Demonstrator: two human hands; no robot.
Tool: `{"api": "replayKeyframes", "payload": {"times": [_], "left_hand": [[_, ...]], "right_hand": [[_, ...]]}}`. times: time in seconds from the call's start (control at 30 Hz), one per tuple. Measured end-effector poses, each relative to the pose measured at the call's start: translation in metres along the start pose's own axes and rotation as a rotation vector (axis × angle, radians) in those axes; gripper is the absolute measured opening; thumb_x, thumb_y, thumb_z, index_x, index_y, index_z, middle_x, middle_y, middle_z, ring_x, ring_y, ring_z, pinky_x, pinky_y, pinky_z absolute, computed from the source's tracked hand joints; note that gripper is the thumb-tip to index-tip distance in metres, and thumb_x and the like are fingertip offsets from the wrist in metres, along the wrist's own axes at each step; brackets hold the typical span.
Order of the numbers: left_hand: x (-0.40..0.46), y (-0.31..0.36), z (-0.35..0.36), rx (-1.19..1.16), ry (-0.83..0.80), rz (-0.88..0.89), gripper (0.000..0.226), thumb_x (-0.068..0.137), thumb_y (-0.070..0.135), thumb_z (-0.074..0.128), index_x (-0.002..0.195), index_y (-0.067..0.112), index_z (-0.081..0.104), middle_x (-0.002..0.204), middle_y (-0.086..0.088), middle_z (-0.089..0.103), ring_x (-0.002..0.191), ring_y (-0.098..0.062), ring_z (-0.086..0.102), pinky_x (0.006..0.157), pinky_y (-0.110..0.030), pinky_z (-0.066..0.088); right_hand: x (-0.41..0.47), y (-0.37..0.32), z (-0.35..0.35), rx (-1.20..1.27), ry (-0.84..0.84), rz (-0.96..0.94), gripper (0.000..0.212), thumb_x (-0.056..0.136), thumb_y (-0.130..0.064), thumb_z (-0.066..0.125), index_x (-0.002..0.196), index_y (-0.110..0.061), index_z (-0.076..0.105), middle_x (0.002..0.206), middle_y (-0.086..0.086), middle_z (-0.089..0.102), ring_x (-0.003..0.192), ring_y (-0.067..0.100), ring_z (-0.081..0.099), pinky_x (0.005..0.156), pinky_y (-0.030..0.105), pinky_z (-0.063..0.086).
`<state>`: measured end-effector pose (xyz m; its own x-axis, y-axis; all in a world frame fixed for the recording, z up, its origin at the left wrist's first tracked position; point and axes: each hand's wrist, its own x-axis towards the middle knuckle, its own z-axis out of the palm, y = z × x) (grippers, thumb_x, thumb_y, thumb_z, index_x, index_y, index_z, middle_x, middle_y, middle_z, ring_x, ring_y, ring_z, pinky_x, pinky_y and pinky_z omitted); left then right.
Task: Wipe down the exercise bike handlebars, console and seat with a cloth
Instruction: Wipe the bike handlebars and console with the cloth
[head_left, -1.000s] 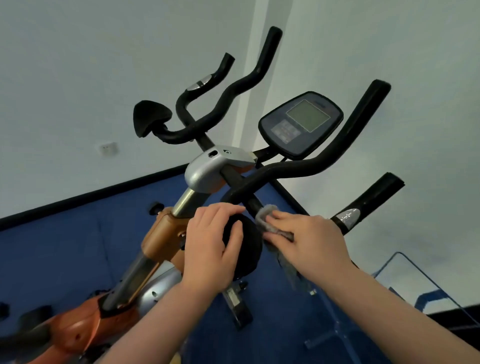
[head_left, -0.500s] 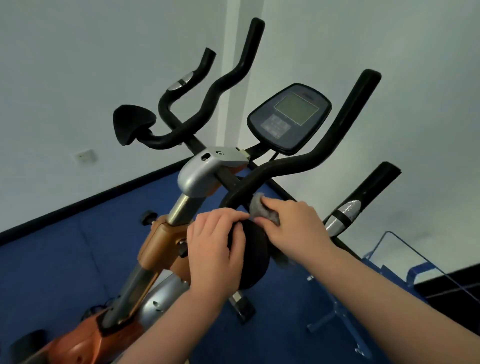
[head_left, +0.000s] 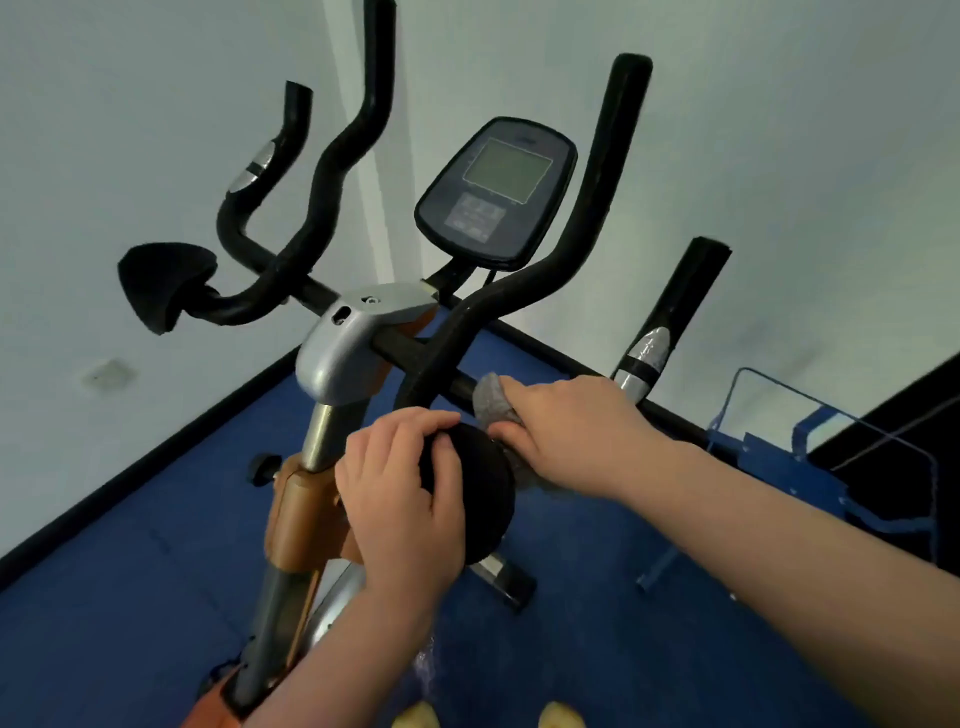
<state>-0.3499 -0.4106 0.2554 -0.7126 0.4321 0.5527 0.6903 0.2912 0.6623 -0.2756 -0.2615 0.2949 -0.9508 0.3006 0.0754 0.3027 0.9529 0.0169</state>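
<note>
1. Fingers (head_left: 511, 428) of our right hand (head_left: 576, 436) pinch grey cloth (head_left: 491, 402) against the handlebars (head_left: 467, 387).
2. Left hand (head_left: 400, 488): curled over black elbow pad (head_left: 470, 493), steadying.
3. Bar's long axis runs up-left; console (head_left: 496, 189) lies above, nearer our right hand.

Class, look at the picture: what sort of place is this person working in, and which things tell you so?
Probably a small gym or home exercise room: an exercise bike with a console and black handlebars, blue floor matting, and a blue metal frame beside plain white walls.
</note>
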Motion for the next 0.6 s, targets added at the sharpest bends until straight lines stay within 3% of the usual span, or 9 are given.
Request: {"api": "replayKeyframes", "payload": {"times": [0.1, 0.2, 0.27, 0.33, 0.4, 0.47, 0.53, 0.6], "left_hand": [[0.001, -0.001, 0.0, 0.0, -0.006, 0.011, 0.018, 0.088, 0.019, 0.049, 0.097, 0.027, 0.062, 0.098, 0.012, 0.059, 0.094, -0.01, 0.051, 0.089, -0.016, 0.025], [0.001, 0.0, 0.0, 0.01, -0.03, 0.018, 0.018, 0.089, 0.02, 0.048, 0.098, 0.026, 0.063, 0.098, 0.01, 0.061, 0.094, -0.014, 0.052, 0.089, -0.017, 0.024], [0.001, -0.001, 0.0, 0.006, -0.026, 0.025, 0.019, 0.089, 0.021, 0.048, 0.099, 0.026, 0.063, 0.099, 0.009, 0.061, 0.094, -0.015, 0.053, 0.088, -0.022, 0.026], [0.001, -0.002, 0.0, 0.004, -0.027, 0.027, 0.019, 0.089, 0.021, 0.048, 0.099, 0.026, 0.063, 0.1, 0.008, 0.061, 0.094, -0.016, 0.053, 0.088, -0.024, 0.027], [0.002, -0.002, 0.0, 0.0, -0.032, 0.021, 0.019, 0.089, 0.022, 0.047, 0.099, 0.026, 0.063, 0.1, 0.009, 0.06, 0.095, -0.015, 0.052, 0.088, -0.024, 0.026], [0.001, -0.002, -0.001, 0.0, -0.045, 0.021, 0.019, 0.089, 0.022, 0.047, 0.099, 0.026, 0.063, 0.1, 0.009, 0.06, 0.095, -0.014, 0.052, 0.089, -0.023, 0.025], [0.001, -0.002, -0.001, 0.009, -0.049, 0.028, 0.019, 0.089, 0.022, 0.047, 0.099, 0.025, 0.063, 0.1, 0.008, 0.06, 0.095, -0.014, 0.052, 0.088, -0.023, 0.025], [0.001, -0.001, -0.001, 0.016, -0.046, 0.026, 0.019, 0.089, 0.022, 0.047, 0.099, 0.025, 0.064, 0.1, 0.008, 0.061, 0.095, -0.015, 0.053, 0.088, -0.023, 0.025]], "right_hand": [[-0.018, 0.011, -0.006, -0.058, 0.007, -0.125, 0.042, 0.097, -0.048, 0.029, 0.122, -0.016, 0.039, 0.102, 0.001, 0.064, 0.086, 0.028, 0.062, 0.063, 0.037, 0.04], [-0.036, 0.025, -0.026, -0.025, -0.035, -0.174, 0.041, 0.097, -0.047, 0.029, 0.124, -0.02, 0.044, 0.111, -0.005, 0.061, 0.102, 0.02, 0.053, 0.089, 0.028, 0.03], [-0.037, 0.031, -0.037, 0.071, -0.078, -0.17, 0.044, 0.097, -0.047, 0.019, 0.114, -0.022, 0.052, 0.105, -0.007, 0.062, 0.101, 0.017, 0.052, 0.099, 0.024, 0.023], [-0.033, 0.035, -0.042, 0.176, -0.128, -0.166, 0.042, 0.101, -0.037, 0.017, 0.108, -0.02, 0.055, 0.098, -0.004, 0.065, 0.095, 0.017, 0.055, 0.108, 0.03, 0.021], [-0.025, 0.038, -0.044, 0.183, -0.163, -0.142, 0.032, 0.102, -0.026, 0.027, 0.12, -0.023, 0.054, 0.11, -0.002, 0.066, 0.103, 0.021, 0.056, 0.103, 0.031, 0.029], [-0.022, 0.039, -0.051, 0.232, -0.215, -0.051, 0.03, 0.098, -0.03, 0.042, 0.125, -0.029, 0.055, 0.118, -0.009, 0.065, 0.11, 0.016, 0.056, 0.094, 0.029, 0.039], [-0.022, 0.037, -0.052, 0.18, -0.195, -0.05, 0.032, 0.09, -0.044, 0.052, 0.119, -0.034, 0.058, 0.106, -0.01, 0.067, 0.1, 0.014, 0.059, 0.079, 0.029, 0.045], [-0.025, 0.03, -0.045, 0.039, -0.106, -0.077, 0.044, 0.078, -0.065, 0.051, 0.105, -0.032, 0.06, 0.084, -0.007, 0.064, 0.083, 0.016, 0.055, 0.061, 0.026, 0.036]]}}
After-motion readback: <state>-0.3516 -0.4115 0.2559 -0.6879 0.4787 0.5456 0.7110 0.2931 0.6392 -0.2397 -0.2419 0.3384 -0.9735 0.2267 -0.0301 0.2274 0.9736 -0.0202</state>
